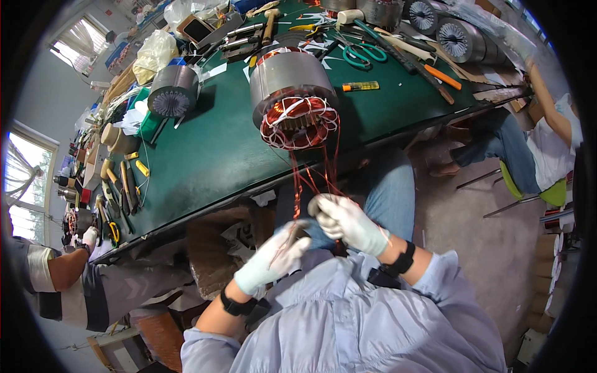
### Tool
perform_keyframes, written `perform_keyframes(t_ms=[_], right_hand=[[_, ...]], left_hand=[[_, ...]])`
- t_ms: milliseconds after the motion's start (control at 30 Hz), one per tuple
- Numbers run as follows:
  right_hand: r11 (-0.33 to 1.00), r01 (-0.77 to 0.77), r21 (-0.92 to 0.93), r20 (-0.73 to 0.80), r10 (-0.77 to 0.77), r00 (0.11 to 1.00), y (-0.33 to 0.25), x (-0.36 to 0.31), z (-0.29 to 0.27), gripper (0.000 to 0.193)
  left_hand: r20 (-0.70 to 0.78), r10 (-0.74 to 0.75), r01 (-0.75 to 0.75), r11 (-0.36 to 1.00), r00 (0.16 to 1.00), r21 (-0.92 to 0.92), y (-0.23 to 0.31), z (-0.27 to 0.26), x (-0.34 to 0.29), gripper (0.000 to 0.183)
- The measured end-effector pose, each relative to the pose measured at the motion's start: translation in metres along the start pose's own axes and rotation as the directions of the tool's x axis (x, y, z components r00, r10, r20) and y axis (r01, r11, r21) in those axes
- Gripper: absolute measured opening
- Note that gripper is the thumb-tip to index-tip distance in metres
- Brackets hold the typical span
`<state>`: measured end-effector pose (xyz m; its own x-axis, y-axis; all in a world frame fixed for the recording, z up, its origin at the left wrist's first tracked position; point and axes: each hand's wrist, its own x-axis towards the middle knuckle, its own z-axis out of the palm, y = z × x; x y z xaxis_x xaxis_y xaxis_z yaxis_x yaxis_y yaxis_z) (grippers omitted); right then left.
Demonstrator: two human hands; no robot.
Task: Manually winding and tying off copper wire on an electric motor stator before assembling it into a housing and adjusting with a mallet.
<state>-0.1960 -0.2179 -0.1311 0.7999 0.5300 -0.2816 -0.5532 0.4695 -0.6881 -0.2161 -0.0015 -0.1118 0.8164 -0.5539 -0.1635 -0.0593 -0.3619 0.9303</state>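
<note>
A steel motor stator lies on its side near the table's front edge. White lacing binds its copper winding, which faces me. Long copper lead wires hang from the winding down over my lap. My left hand, in a white glove, is closed at the lower end of the left wire bundle. Higher and to the right, my gloved right hand is closed around wires of the right bundle. Greyish patches show at both hands' fingertips; whether these are dirt or small objects I cannot make out.
The green table holds scissors, a yellow-orange cutter, a mallet, another stator core and several hand tools at left. One co-worker's gloved hand is at left; another person sits at right.
</note>
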Motion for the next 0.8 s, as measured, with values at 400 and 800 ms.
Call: perform_keyframes(t_ms=[400,800], right_hand=[[0.022,0.013,-1.000,0.011,-0.100,0.995,-0.063,-0.138,-0.112,0.047],[-0.359,0.427,-0.830,0.533,-0.282,0.798,-0.069,0.029,-0.010,0.033]], left_hand=[[-0.124,0.818,-0.416,0.408,0.561,0.813,0.083,-0.085,0.123,0.049],[-0.640,0.249,-0.608,0.665,0.727,-0.433,0.047,-0.076,0.092,0.037]])
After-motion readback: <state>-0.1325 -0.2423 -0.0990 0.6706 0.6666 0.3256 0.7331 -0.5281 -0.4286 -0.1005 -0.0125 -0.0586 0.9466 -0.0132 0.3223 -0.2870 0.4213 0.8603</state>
